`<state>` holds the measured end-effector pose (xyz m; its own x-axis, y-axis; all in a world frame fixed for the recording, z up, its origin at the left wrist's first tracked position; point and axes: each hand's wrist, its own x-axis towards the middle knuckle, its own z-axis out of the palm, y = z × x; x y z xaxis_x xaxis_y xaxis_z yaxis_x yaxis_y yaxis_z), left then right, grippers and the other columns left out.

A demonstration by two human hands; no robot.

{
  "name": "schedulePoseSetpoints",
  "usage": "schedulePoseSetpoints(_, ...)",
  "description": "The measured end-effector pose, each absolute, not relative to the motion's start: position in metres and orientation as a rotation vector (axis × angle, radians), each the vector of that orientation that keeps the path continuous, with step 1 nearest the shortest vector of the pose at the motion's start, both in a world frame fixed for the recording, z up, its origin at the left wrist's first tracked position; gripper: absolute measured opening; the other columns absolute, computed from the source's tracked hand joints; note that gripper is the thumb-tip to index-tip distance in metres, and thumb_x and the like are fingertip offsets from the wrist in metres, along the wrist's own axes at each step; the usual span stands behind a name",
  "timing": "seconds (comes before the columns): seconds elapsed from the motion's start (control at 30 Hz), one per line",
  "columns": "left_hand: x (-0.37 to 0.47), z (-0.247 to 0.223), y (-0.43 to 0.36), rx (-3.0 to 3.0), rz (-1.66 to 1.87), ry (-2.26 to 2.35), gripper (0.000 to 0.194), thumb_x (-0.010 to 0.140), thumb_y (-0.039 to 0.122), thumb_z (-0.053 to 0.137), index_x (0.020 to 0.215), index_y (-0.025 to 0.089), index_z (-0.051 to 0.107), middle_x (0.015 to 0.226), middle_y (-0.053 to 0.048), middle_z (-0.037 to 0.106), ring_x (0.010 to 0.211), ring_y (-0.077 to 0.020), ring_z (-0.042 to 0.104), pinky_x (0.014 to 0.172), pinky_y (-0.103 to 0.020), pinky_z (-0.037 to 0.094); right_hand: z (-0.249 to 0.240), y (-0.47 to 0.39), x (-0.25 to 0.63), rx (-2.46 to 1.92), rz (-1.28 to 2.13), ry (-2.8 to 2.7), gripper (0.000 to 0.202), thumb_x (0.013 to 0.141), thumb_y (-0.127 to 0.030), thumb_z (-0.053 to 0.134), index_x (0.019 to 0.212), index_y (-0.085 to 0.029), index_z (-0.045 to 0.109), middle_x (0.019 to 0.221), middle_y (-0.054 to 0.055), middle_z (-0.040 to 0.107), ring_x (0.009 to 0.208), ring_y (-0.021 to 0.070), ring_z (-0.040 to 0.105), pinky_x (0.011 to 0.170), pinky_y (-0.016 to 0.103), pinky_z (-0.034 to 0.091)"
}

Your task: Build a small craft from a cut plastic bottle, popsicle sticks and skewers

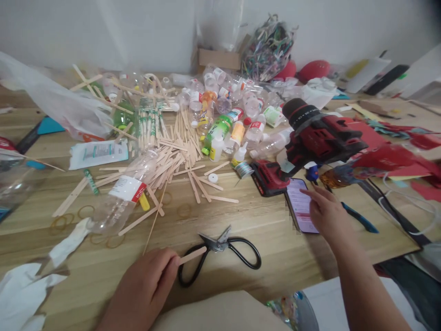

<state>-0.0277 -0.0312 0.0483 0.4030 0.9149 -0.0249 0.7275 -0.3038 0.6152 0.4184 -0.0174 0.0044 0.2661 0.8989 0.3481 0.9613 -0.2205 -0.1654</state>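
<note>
My left hand [149, 280] is closed round a wooden craft stick [193, 255], whose free end points right. That end lies over the left handle of the open black-handled scissors [220, 246] on the table. Over at the right, my right hand [325, 214] has its index finger stretched out onto the lit screen of a smartphone [299, 207]. The other fingers are partly curled and nothing shows in them. Just behind the phone stands a red and black cordless drill [317, 133] on its battery. Blue-handled pliers [360, 218] lie to the right of my right hand.
Loose craft sticks [168, 161] are heaped at the middle left, with several plastic bottles [253, 133] behind them. A clear bottle [120, 200] lies nearer, by rubber bands [62, 222] and crumpled tissue [24, 292]. Small glue bottles [217, 148] stand near a white cap [212, 178].
</note>
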Motion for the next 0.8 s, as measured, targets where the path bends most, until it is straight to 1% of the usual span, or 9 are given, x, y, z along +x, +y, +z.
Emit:
schedulePoseSetpoints(0.13,-0.029,0.046,-0.030,2.110,0.456,1.397,0.029,0.094,0.032,0.042,0.077,0.025,0.064,0.072,0.002,0.070,0.066,-0.0155,0.066,0.062,-0.024,0.049,0.004,-0.016,0.417,-2.175,-0.269,-1.723,0.041,0.086,-0.020,0.034,0.096,-0.016,0.074,0.120,0.019,0.064,0.113,0.0332,0.063,0.096,0.051,0.051)
schedulePoseSetpoints(0.23,-0.025,0.048,-0.029,2.062,0.502,1.422,0.031,0.095,0.033,0.041,0.075,0.024,0.063,0.069,0.001,0.068,0.064,-0.0159,0.064,0.060,-0.025,0.048,0.010,-0.017,0.413,-2.159,-0.274,-1.733,0.039,0.086,-0.021,0.036,0.096,-0.016,0.074,0.118,0.020,0.065,0.109,0.0340,0.065,0.094,0.052,0.052)
schedulePoseSetpoints(0.3,-0.021,0.051,-0.028,1.997,0.530,1.468,0.033,0.095,0.035,0.039,0.073,0.024,0.060,0.066,0.001,0.066,0.062,-0.0163,0.062,0.059,-0.026,0.046,0.019,-0.018,0.400,-2.127,-0.265,-1.753,0.038,0.089,-0.026,0.038,0.100,-0.015,0.073,0.121,0.021,0.064,0.110,0.0349,0.064,0.095,0.052,0.051)
schedulePoseSetpoints(0.4,-0.014,0.057,-0.027,1.861,0.499,1.517,0.035,0.098,0.037,0.035,0.075,0.023,0.057,0.068,0.001,0.065,0.065,-0.0172,0.062,0.061,-0.027,0.045,0.038,-0.022,0.355,-1.960,-0.190,-1.838,0.033,0.094,-0.033,0.042,0.108,-0.020,0.069,0.126,0.017,0.063,0.110,0.0319,0.064,0.094,0.047,0.053)
schedulePoseSetpoints(0.47,-0.010,0.061,-0.026,1.779,0.465,1.502,0.035,0.099,0.037,0.032,0.081,0.023,0.058,0.073,0.000,0.066,0.070,-0.0176,0.062,0.064,-0.027,0.046,0.051,-0.026,0.312,-1.741,-0.076,-1.971,0.029,0.095,-0.032,0.044,0.112,-0.025,0.066,0.123,0.011,0.065,0.109,0.0292,0.064,0.094,0.047,0.053)
schedulePoseSetpoints(0.53,-0.007,0.065,-0.026,1.734,0.447,1.477,0.034,0.100,0.036,0.031,0.087,0.023,0.059,0.078,0.000,0.067,0.074,-0.0178,0.063,0.067,-0.028,0.046,0.060,-0.029,0.268,-1.541,0.099,-2.114,0.030,0.097,-0.026,0.044,0.123,-0.028,0.060,0.126,0.008,0.064,0.116,0.0257,0.061,0.095,0.044,0.053)
schedulePoseSetpoints(0.67,-0.004,0.070,-0.027,1.735,0.462,1.445,0.030,0.100,0.031,0.032,0.093,0.022,0.059,0.086,-0.001,0.068,0.082,-0.0181,0.063,0.073,-0.029,0.046,0.064,-0.027,0.206,-1.274,0.279,-2.224,0.033,0.096,-0.021,0.049,0.129,-0.020,0.054,0.130,0.013,0.061,0.120,0.0252,0.057,0.094,0.042,0.052)
schedulePoseSetpoints(0.73,-0.003,0.071,-0.028,1.777,0.461,1.427,0.028,0.099,0.028,0.033,0.090,0.022,0.059,0.085,-0.002,0.067,0.080,-0.0180,0.063,0.071,-0.029,0.046,0.060,-0.020,0.190,-1.222,0.356,-2.275,0.030,0.095,-0.022,0.053,0.125,-0.018,0.057,0.124,0.014,0.064,0.113,0.0271,0.060,0.089,0.043,0.052)
schedulePoseSetpoints(0.8,-0.002,0.071,-0.029,1.843,0.455,1.417,0.026,0.098,0.025,0.034,0.087,0.021,0.058,0.084,-0.003,0.066,0.079,-0.0181,0.062,0.069,-0.029,0.046,0.055,-0.014,0.181,-1.197,0.454,-2.344,0.021,0.094,-0.020,0.056,0.114,-0.018,0.063,0.105,0.010,0.069,0.096,0.0257,0.064,0.079,0.039,0.053)
